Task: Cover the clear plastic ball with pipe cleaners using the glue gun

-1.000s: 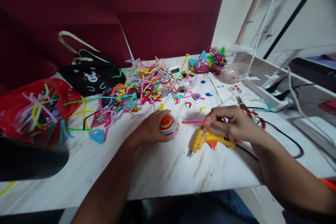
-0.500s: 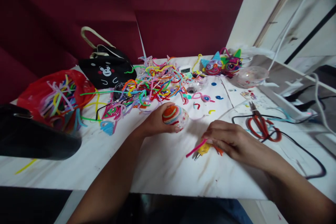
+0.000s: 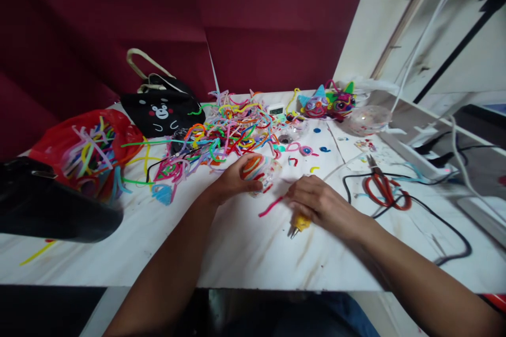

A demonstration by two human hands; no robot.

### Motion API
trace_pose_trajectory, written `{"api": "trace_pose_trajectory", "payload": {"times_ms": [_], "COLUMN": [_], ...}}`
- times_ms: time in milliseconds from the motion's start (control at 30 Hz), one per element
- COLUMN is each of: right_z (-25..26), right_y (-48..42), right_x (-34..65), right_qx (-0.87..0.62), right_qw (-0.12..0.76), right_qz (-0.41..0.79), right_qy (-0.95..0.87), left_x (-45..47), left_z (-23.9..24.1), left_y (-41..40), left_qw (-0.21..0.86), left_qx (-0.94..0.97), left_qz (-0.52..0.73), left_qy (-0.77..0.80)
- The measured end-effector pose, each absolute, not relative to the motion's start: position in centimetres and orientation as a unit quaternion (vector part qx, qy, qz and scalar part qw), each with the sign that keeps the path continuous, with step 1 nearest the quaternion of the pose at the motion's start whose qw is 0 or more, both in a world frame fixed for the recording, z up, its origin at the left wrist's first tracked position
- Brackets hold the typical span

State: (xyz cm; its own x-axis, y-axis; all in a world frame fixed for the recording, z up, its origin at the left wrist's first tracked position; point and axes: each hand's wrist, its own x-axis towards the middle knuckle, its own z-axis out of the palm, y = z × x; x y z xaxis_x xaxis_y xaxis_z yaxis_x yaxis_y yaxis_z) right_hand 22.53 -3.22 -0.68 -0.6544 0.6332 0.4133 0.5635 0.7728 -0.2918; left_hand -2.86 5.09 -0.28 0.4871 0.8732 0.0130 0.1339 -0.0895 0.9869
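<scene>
My left hand (image 3: 233, 181) is wrapped round a clear plastic ball (image 3: 272, 171), partly covered with stripes of orange, red and pale-blue pipe cleaner. To its right, my right hand (image 3: 312, 197) pinches a short pink pipe cleaner (image 3: 271, 206), whose free end points towards me and to the left. Just below that hand is a yellow glue gun (image 3: 301, 222) with a metal nozzle; the hand hides the rest of it. A gap separates the pink piece from the ball.
A tangled heap of pipe cleaners (image 3: 233, 129) lies behind the ball. At left are a red bag (image 3: 51, 139) and a black container (image 3: 59, 205). Orange-handled pliers (image 3: 381, 192) and a black cable (image 3: 446, 229) lie at right. Two decorated cat-faced balls (image 3: 316, 107) stand at the back.
My right hand has moved left towards the ball with the pink pipe cleaner, uncovering more of the table at right. My left hand still holds the ball, turned slightly. The camera view has shifted a little.
</scene>
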Motion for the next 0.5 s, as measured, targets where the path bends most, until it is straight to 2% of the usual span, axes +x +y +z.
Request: {"api": "trace_pose_trajectory", "payload": {"times_ms": [167,367,500], "right_z": [0.8,1.5,0.9], "right_y": [-3.4,-5.4,-6.9], "right_x": [25.3,28.3,29.0], "right_qx": [-0.414,-0.555,-0.585], "right_qw": [0.260,0.054,-0.017], "right_qz": [0.017,0.041,0.103], "right_qy": [-0.873,-0.829,-0.805], "left_x": [-2.8,-2.9,-2.7], "left_z": [-0.1,-0.2,0.0], "left_y": [5.4,5.7,5.3], "left_qw": [0.582,0.583,0.573], "left_qx": [0.621,0.585,0.587], "left_qz": [0.367,0.412,0.425], "left_qy": [0.376,0.386,0.382]}}
